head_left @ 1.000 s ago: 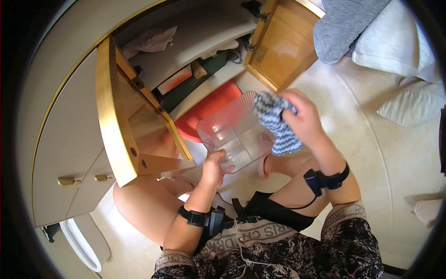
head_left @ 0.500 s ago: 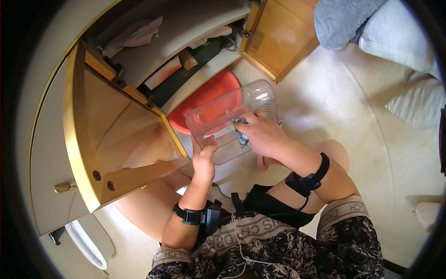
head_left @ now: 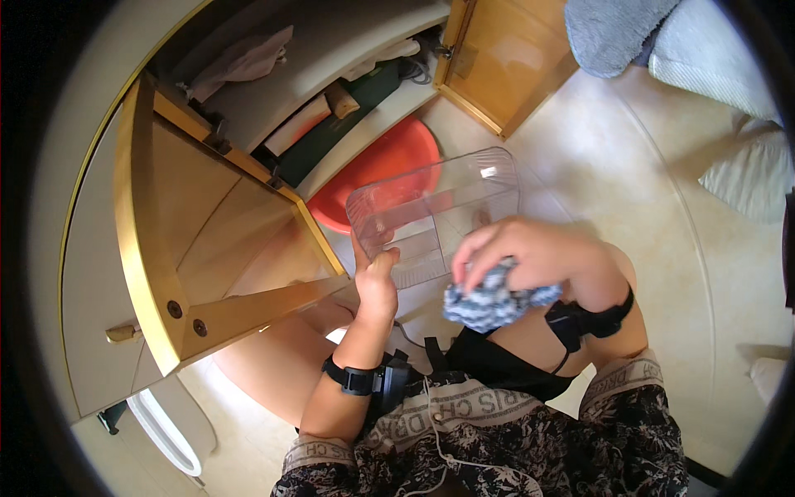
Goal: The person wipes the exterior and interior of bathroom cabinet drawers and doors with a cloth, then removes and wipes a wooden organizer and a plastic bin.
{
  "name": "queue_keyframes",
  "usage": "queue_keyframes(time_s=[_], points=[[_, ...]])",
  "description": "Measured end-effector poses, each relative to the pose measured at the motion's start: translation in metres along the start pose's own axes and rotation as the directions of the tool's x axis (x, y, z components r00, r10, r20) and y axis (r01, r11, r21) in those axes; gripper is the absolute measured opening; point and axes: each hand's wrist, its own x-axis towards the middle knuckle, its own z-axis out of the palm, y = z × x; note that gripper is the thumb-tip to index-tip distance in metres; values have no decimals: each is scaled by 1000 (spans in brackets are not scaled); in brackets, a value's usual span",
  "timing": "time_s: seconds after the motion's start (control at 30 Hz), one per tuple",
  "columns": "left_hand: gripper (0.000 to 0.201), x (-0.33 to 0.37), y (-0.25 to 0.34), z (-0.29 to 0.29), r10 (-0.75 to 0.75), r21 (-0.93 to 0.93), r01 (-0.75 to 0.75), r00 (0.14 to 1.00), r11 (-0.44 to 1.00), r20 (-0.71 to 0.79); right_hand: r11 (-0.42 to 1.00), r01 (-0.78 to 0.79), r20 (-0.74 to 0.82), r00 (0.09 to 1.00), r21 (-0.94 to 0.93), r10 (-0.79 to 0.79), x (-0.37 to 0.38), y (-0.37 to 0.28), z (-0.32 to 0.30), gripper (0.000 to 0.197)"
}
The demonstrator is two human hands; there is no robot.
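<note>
My left hand (head_left: 378, 277) grips the near left corner of a clear plastic box (head_left: 489, 186), thumb on the near side and fingers partly seen through the wall. The box is tilted in front of the cabinet, with a divider across its middle. My right hand (head_left: 526, 253) is closed on a blue, white and grey patterned cloth (head_left: 497, 300), which bunches below the fingers. That hand is just to the right of the box's near side, apart from it and slightly blurred.
A red basin (head_left: 331, 207) stands on the floor behind the box. Open wooden cabinet doors flank it, the left door (head_left: 149, 240) close to my left arm. Cabinet shelves (head_left: 364, 137) hold a dark green box and cloths. Grey and white cushions (head_left: 712, 58) lie at the far right.
My right hand has drawn the cloth out of the box and moved it right and toward me. The box, still in my left hand, has shifted slightly right.
</note>
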Motion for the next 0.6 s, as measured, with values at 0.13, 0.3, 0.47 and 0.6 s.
queue_keyframes(time_s=[0.13,0.3,0.47,0.6], points=[[70,1,2,4,-65,11,66,994,998,-84,982,148,-423,902,114,-87,-55,-7,-25,41],[64,-1,15,7,-320,-325,338,941,883,109,691,524,-865,356,498,353,-62,13,-32,56],[59,-4,18,7,-432,-441,497,868,747,247,964,111,-821,506,-243,-265,-8,27,-8,52],[53,-2,20,13,-447,-551,622,783,557,432,975,-54,-871,462,-217,-168,-16,31,-18,45]])
